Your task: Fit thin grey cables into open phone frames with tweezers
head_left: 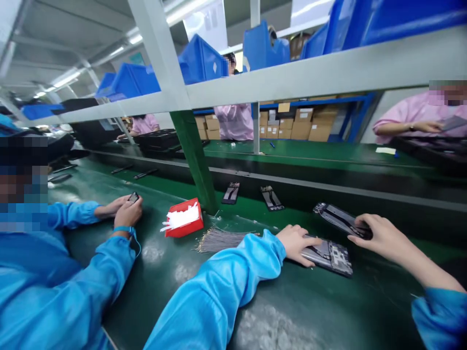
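On the green bench lies a phone chassis point(337, 256) with an exposed circuit board at its right end. My left hand point(297, 244) rests on its left end, fingers spread. Beyond it, my right hand point(379, 234) grips the right end of another open phone chassis point(337, 219) between thumb and fingers, near the black ledge. Two more chassis, one upright-looking point(231, 193) and one slanted point(272, 198), lie farther back. A bundle of thin cables point(222, 240) sits left of my left hand, partly behind my sleeve.
A red box point(184, 218) of white strips stands by the green post point(197, 160). At left, a co-worker's hands point(127, 211) hold a small part. A metal shelf beam point(292, 78) with blue bins crosses above; people in pink work beyond.
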The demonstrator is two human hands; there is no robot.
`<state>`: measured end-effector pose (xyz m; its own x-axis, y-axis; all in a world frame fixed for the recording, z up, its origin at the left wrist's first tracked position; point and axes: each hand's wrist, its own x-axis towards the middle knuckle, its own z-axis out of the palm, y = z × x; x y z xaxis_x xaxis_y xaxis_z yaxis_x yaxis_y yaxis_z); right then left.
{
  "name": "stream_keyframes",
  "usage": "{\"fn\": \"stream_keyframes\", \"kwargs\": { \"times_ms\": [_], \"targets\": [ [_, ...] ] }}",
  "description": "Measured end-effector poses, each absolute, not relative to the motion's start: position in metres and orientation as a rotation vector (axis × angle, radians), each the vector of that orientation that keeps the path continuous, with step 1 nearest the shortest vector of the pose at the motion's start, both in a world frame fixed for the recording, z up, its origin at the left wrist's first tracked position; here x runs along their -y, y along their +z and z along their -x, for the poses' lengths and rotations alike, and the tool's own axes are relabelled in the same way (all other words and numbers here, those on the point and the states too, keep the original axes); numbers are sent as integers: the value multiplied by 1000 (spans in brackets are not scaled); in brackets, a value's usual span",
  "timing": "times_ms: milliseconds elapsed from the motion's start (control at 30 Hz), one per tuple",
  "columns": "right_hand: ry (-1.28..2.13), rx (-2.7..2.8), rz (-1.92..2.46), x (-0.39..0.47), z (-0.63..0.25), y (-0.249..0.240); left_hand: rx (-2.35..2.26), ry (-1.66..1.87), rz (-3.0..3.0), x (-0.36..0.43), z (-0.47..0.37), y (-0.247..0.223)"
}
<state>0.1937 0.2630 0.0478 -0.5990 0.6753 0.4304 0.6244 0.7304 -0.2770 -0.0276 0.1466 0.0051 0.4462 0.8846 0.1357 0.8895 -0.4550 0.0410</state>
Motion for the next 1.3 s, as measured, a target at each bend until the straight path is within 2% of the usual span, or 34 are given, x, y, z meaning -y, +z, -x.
{"fn": "stream_keyframes", "kwargs": {
  "times_ms": [167, 333, 467, 633, 767, 900, 1167, 1300],
  "targets": [
    [-90, 2533, 1127, -293, -200, 47, 1636, -423, 2523, -99, 43, 25],
    [-181, 2496, 1210, -284, -196, 26, 1982, -571, 2287, 17, 94, 31],
    [-62, 2567, 913, -245, -159, 11, 2449, -500, 1775, 114, 143, 20],
    [98, 2665, 558, -174, -81, 10, 2710, -393, 1178, 188, 186, -2],
    [119, 2664, 373, -127, -28, 5, 2797, -351, 978, 202, 202, -14],
    [90, 2684, 430, -120, -11, -5, 2824, -326, 951, 188, 207, -20],
    [-74, 2435, 1145, -185, -23, -22, 2806, -267, 1070, 163, 218, -30],
    [-102, 2305, 1352, -213, -7, -29, 2709, -207, 1057, 159, 224, -28]
  ]
}}
